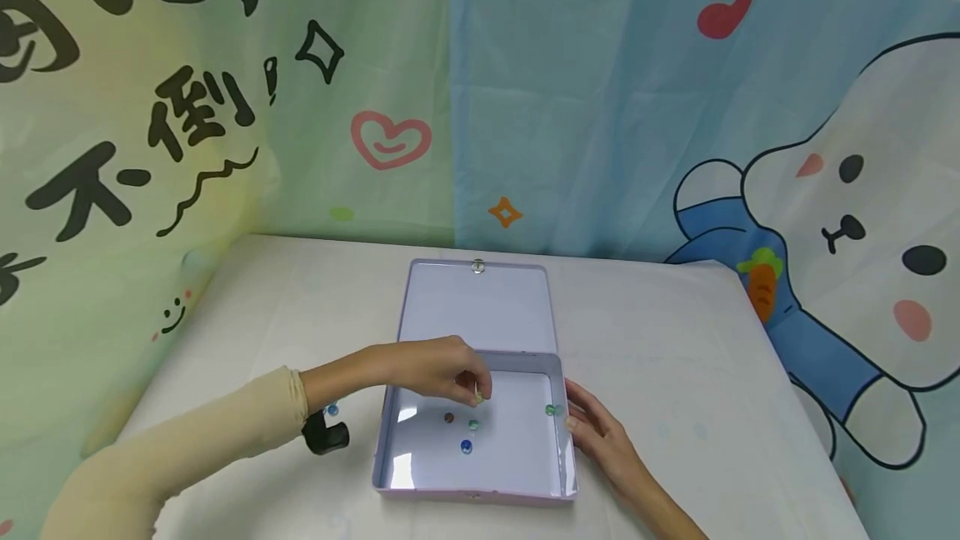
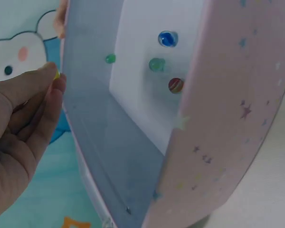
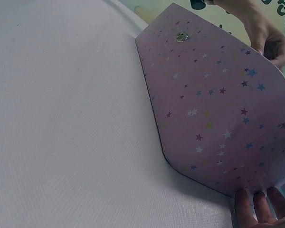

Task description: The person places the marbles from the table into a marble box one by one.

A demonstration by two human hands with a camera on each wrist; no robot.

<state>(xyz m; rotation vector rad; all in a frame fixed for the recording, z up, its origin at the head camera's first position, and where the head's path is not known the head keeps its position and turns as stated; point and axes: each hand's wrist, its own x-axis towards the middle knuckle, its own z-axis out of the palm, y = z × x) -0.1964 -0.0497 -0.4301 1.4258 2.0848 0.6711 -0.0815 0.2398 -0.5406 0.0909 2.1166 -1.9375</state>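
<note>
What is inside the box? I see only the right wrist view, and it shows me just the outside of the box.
Observer: Four marbles lie in the box.
Operator: Thank you. What does the left hand hold? I cannot see its fingertips well.
Observer: It pinches a small yellowish thing, likely a marble too.
Operator: Does any marble lie outside?
Observer: Yes, at least one blue marble lies on the table, left of the box in the head view.

Yellow marble [image 2: 57, 75] part-hidden; left-wrist view crops box [image 2: 228, 99]
</note>
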